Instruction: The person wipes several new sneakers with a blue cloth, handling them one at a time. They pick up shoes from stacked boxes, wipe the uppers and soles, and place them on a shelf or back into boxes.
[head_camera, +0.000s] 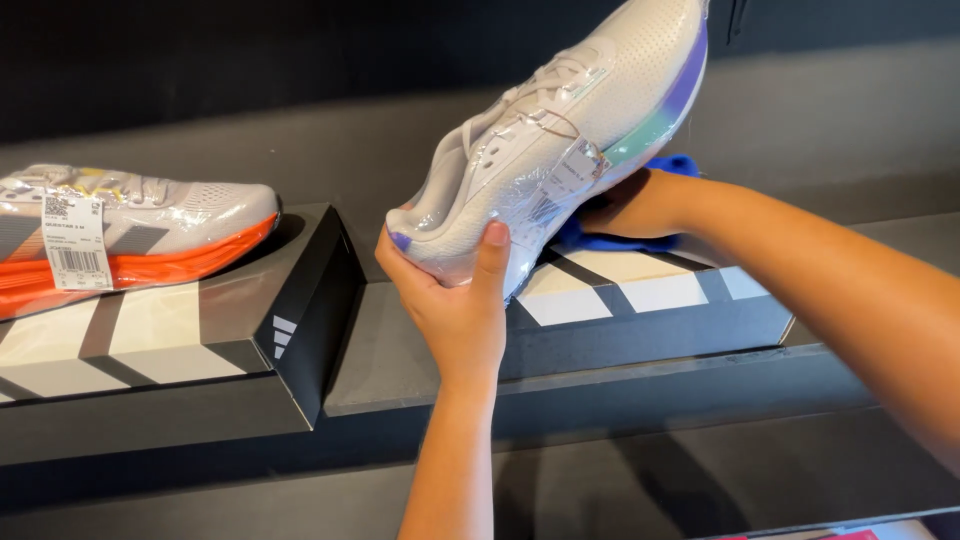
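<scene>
Wiping under a raised shoe goes best when the lift is steady, so keep the long dark display shelf (420, 370) as your base and the black shoebox with pale stripes (650, 300) square on it. Your left hand (455, 300) grasps the heel of the plastic-wrapped off-white running shoe with a purple and teal sole (560, 140), tilted toe-up above that box; hold the thumb firm so the slick wrap does not slide. Your right hand (640, 205) is closed on the blue cloth (640, 235), pressed between sole and box lid. Well to the left, a wrapped grey shoe with an orange sole (130, 235) rests on a second striped box (200, 330). The wall behind is dark.
</scene>
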